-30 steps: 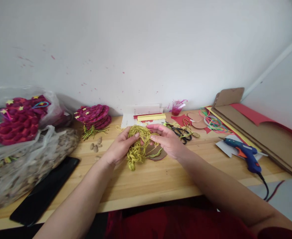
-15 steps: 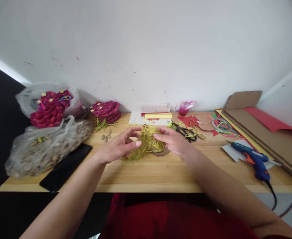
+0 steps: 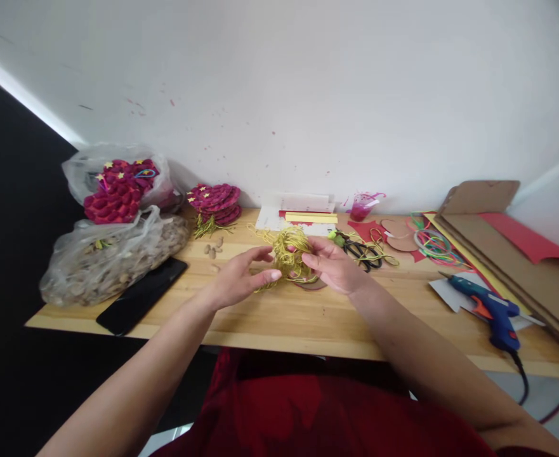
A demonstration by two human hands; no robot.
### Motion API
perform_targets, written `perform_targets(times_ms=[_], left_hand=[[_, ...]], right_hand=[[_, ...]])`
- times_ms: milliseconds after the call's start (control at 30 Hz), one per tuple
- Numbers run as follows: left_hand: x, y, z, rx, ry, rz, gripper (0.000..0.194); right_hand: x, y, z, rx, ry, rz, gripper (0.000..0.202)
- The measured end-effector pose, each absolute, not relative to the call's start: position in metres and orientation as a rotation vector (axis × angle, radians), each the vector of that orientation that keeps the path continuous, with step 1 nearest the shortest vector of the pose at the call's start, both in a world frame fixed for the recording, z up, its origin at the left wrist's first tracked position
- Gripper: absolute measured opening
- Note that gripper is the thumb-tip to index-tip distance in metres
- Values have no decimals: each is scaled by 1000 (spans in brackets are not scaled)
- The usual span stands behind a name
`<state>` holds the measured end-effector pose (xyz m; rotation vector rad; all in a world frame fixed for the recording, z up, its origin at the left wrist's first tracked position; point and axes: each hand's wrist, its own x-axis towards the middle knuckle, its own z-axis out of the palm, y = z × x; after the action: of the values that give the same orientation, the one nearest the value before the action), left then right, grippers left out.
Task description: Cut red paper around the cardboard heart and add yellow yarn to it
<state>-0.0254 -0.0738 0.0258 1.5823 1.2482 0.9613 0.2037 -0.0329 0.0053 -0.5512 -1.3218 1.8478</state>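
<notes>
A loose bundle of yellow-green yarn point(image 3: 289, 251) is held up over the middle of the wooden table point(image 3: 279, 317). My right hand point(image 3: 331, 263) grips it from the right, thumb in front and fingers curled behind. To the left of the yarn is my left hand point(image 3: 241, 276), its thumb and fingers apart, with strands hanging close to the fingertips. Partly hidden beneath the bundle lies a round cardboard disc point(image 3: 313, 284). Black-handled scissors point(image 3: 367, 255) with yarn strands over them lie just right of my right hand.
At left are a plastic bag of shells point(image 3: 112, 260), a black phone point(image 3: 141, 298) and a stack of magenta discs point(image 3: 215, 202). A blue glue gun point(image 3: 491, 311) with its cord lies at right, beside cardboard sheets point(image 3: 521, 266). A cup point(image 3: 362, 208) stands near the wall.
The camera view has shifted, so the table appears farther right and slightly higher. The yarn has bunched up and fewer strands trail to the lower left. My left fingers are still apart.
</notes>
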Motion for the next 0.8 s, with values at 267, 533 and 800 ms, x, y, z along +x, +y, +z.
perform_targets(times_ms=[267,533,800], left_hand=[[-8,-61,33,1250,945,1133,28],[-34,-67,72,986,853,1216,29],[-46,-73,79,966,783,1252,33]], right_hand=[[207,-32,11,-608,-1382,1648,36],[203,-30,8,-639,-1462,1679,45],[178,-40,5,-656,-1692,1667,31]])
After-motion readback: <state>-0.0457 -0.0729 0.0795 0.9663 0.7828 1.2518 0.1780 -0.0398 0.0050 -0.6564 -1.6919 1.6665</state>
